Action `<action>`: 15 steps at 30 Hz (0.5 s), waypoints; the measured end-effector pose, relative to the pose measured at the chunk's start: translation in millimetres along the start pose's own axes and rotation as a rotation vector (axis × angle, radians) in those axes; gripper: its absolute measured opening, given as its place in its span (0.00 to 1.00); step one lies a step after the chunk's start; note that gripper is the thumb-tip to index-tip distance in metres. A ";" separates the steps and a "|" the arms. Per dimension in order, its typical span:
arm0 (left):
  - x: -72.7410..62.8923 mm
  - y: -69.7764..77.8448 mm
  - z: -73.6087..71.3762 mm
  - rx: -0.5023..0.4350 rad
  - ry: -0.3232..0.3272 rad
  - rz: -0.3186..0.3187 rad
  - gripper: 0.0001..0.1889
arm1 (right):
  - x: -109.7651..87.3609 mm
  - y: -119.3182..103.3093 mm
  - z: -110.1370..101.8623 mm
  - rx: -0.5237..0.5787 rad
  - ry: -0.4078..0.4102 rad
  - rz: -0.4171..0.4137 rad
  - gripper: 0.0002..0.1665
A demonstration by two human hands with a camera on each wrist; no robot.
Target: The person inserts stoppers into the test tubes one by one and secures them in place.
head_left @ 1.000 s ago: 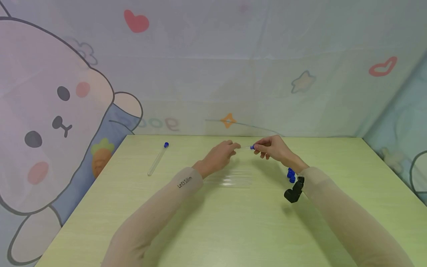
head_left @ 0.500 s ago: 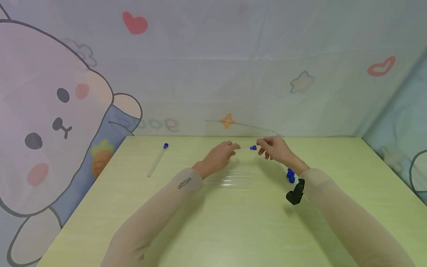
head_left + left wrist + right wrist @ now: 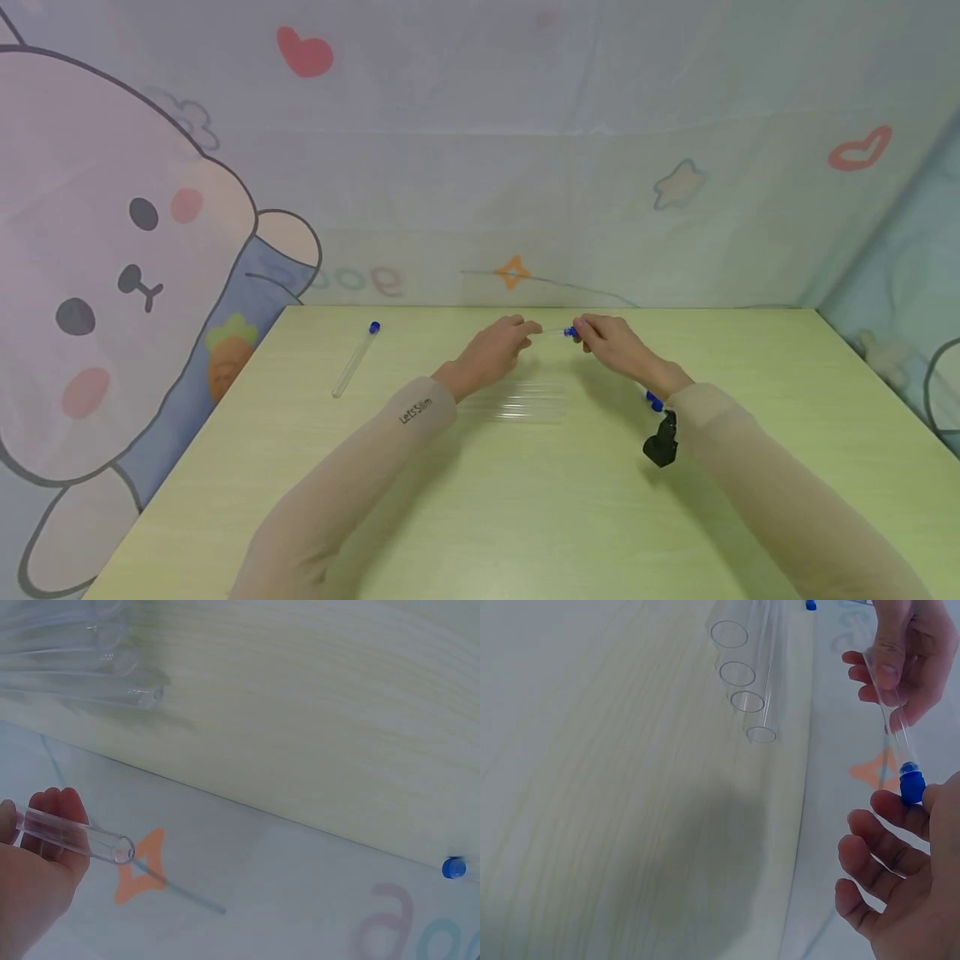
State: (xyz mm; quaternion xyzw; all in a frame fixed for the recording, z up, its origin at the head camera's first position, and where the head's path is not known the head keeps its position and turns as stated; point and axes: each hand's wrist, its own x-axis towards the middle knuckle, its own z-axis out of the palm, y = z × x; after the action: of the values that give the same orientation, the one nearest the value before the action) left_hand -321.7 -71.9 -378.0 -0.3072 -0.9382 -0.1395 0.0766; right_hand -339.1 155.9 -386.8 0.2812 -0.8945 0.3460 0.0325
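My left hand holds a clear test tube above the far part of the table, between thumb and fingers. The tube's mouth points right and carries a blue cap. My right hand pinches that cap between thumb and index finger; in the right wrist view its other fingers are loosely bent and touch nothing. In the left wrist view, the tube's rounded bottom end sticks out past the left hand.
Several uncapped test tubes lie side by side below the left hand. A capped tube lies at the far left. Loose blue caps sit near the right wrist, partly hidden by it. A printed cloth hangs behind the table.
Half a second ago my right fingers were off the cap; now they pinch it again, with the hand turned and wrist lower. The left hand and tube have stayed almost still.
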 end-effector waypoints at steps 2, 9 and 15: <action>-0.3 0.0 -0.2 -0.002 -0.001 0.001 0.17 | 0.1 -0.8 0.8 0.008 0.002 -0.003 0.21; -0.1 0.2 0.8 -0.036 0.001 0.032 0.16 | -1.4 -2.2 5.7 0.051 -0.006 0.036 0.21; 1.0 3.8 1.2 -0.022 -0.012 0.034 0.16 | -3.1 -4.7 10.5 0.115 0.002 0.061 0.22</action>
State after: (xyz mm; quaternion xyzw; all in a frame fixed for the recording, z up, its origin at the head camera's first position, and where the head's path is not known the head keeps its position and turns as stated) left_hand -320.2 -68.0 -378.1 -0.3248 -0.9317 -0.1466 0.0699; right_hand -332.6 147.9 -392.7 0.2550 -0.8813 0.3978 0.0068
